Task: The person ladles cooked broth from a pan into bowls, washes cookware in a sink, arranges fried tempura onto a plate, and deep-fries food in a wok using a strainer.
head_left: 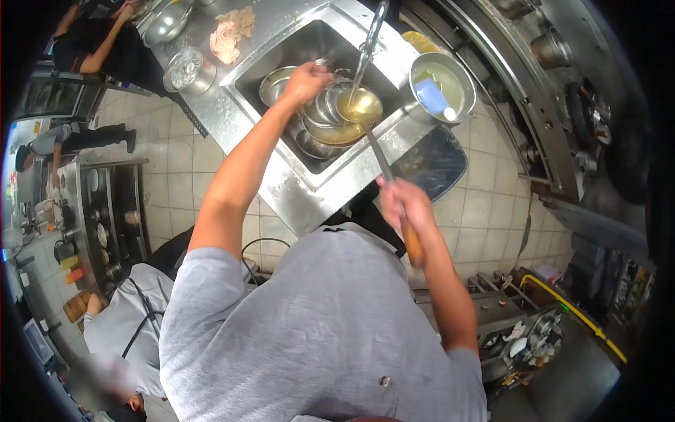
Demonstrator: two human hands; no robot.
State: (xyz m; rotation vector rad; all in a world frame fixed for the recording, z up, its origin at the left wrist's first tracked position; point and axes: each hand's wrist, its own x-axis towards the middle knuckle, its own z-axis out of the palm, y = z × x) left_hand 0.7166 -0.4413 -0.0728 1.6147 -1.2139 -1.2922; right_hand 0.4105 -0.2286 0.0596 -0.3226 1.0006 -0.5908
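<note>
Wrapped round the wooden handle of a metal ladle [382,158], my right hand [408,204] is at the right of the sink's front corner. The ladle's round bowl lies under the faucet [373,35] over the sink [309,180], with yellowish liquid in it. My left hand [307,83] reaches over the stacked metal bowls [320,109] in the basin, its fingers bent near a bowl's rim. Whether those fingers grip anything is too small to tell. A wider pan with brownish liquid [334,135] sits beneath the ladle.
Right of the sink stands a metal pot [470,84] with a blue item inside. Left of it are a metal container [190,70] and crumpled cloths [226,41]. Co-workers stand at the upper left, left and lower left. A dark bin [450,165] is below the pot.
</note>
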